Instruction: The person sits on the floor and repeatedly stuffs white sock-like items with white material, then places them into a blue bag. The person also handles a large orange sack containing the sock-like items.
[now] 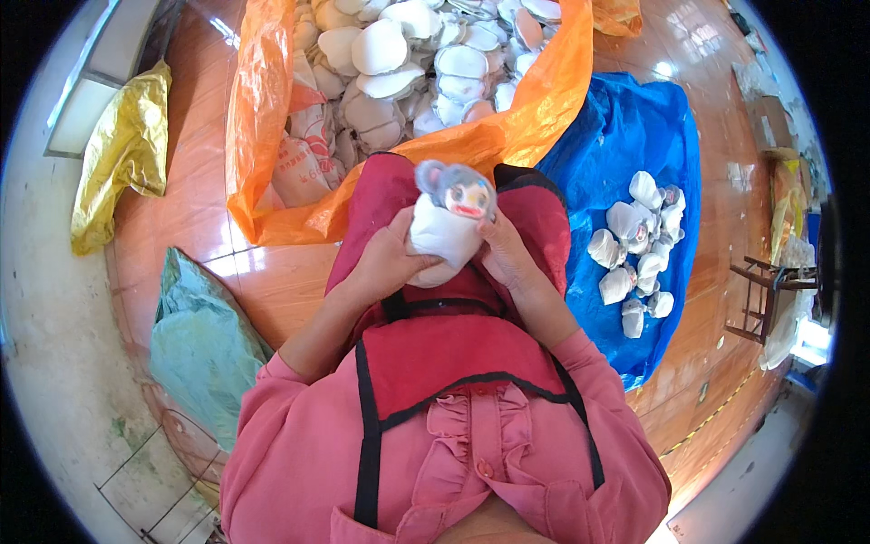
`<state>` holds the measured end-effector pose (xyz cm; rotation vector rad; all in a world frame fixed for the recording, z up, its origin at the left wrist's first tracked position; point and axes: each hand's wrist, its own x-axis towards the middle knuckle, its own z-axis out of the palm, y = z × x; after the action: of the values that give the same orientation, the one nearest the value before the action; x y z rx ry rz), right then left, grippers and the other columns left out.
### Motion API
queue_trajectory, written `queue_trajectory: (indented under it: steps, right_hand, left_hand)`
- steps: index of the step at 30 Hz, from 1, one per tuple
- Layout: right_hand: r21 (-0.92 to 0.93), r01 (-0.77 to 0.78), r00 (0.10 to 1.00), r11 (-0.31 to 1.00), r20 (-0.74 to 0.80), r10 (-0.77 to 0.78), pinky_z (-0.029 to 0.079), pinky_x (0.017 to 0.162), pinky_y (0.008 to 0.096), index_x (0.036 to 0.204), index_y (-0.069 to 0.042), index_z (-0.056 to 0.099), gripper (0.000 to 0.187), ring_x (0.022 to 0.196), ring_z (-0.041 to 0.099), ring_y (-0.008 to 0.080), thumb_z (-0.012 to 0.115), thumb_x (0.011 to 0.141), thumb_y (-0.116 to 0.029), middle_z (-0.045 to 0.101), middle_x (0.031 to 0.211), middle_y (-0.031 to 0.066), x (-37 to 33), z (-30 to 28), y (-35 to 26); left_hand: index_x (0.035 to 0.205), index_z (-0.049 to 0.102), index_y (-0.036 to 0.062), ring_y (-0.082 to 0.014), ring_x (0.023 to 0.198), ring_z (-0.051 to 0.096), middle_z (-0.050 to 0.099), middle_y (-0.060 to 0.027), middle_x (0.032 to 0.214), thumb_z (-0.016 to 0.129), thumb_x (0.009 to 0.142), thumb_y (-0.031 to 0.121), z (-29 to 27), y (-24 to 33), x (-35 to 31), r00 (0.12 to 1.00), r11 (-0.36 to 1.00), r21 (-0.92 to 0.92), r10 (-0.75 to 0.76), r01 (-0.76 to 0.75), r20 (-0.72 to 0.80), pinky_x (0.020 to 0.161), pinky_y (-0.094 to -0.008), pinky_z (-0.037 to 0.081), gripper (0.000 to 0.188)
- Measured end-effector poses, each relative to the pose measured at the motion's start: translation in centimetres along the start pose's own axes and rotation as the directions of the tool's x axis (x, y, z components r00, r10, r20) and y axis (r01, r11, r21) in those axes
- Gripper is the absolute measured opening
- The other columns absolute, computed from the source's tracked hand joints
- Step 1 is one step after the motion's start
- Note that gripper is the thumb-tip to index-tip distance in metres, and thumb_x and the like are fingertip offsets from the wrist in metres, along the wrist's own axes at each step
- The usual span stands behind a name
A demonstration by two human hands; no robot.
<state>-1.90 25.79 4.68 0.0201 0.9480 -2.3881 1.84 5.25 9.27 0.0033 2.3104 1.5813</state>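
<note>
Above my lap I hold a small plush doll [470, 199] with grey fuzzy hair, a round ear and a painted face. A white cover [443, 232] wraps its lower part. My left hand [391, 260] grips the cover from the left, thumb across its front. On the other side, the fingers of my right hand [508, 254] press against the doll near its face. Both hands are closed on it, and some fingertips are hidden behind it.
Beyond my knees an orange sack [258, 118] lies spread around a heap of white rounded pieces [379, 47]. To the right, several white-wrapped bundles [625, 220] rest on a blue sheet [580, 145]. A green sack [201, 344] and yellow sack [127, 145] are left; a wooden stool [766, 299] stands far right.
</note>
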Motion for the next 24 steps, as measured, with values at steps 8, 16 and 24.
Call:
queue_trajectory:
  steps: [8, 16, 24]
  right_hand:
    - [0.046, 0.162, 0.972, 0.986, -0.177, -0.152, 0.042, 0.103, 0.0353, 0.133, -0.006, 0.047, 0.057, 0.117, 0.054, 0.0191, 0.073, 0.085, -0.022, 0.057, 0.127, 0.0059, 0.1, 0.7, 1.8]
    - [-0.002, 0.319, 0.932, 0.948, -0.182, -0.314, 0.041, 0.105, 0.0378, 0.137, -0.007, 0.042, 0.053, 0.122, 0.051, 0.0209, 0.061, 0.094, -0.03, 0.052, 0.134, 0.0064, 0.2, 0.4, 2.3]
    - [0.231, 0.251, 0.934, 0.94, -0.313, -0.173, 0.045, 0.101, 0.0416, 0.138, -0.008, 0.041, 0.053, 0.118, 0.055, 0.0243, 0.042, 0.1, -0.045, 0.055, 0.131, 0.0095, 1.1, 0.2, 0.5]
  left_hand:
    - [0.106, 0.063, 0.0009, -0.0232, 0.085, 0.068, 0.07, -0.0117, 0.091, 0.073, 0.083, 0.021, 2.3, 0.4, -1.1, 0.971, 0.974, -0.193, -0.155, 0.119, -0.182, 0.074, -0.033, 0.052, 0.032]
    - [0.115, 0.057, 0.0003, -0.0117, 0.099, 0.061, 0.065, -0.0098, 0.106, 0.066, 0.089, 0.007, 2.1, -0.2, -1.5, 0.945, 0.97, -0.154, 0.135, -0.188, -0.299, 0.082, -0.0273, 0.051, 0.028]
    - [0.11, 0.054, -0.0006, -0.0128, 0.088, 0.062, 0.064, -0.0068, 0.096, 0.064, 0.089, 0.001, 3.2, 0.0, -1.4, 0.959, 0.814, -0.556, 0.005, -0.169, -0.284, 0.079, -0.0263, 0.052, 0.023]
